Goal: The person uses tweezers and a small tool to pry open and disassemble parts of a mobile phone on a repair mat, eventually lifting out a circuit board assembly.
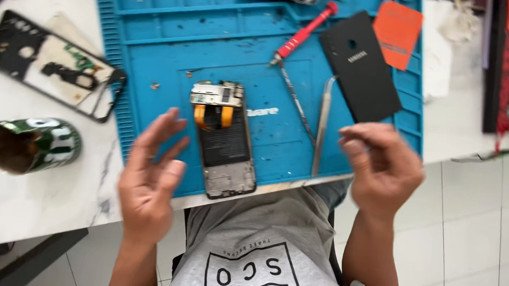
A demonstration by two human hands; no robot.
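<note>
An opened phone (223,139) with its back off lies on a blue work mat (173,48), its battery and orange flex cables showing. My left hand (150,178) hovers just left of it, fingers spread and nothing in it. My right hand (382,166) is raised over the mat's near right corner with the fingers curled; blur hides whether it holds anything. The black back cover (361,65) lies right of the phone. Metal tweezers (323,126) and a red-handled screwdriver (305,33) rest between them.
On the white table left of the mat are a second phone frame (55,65) and a cut-open green can (34,145). An orange card (398,34) sits at the mat's far right. The table's edge runs just below the phone.
</note>
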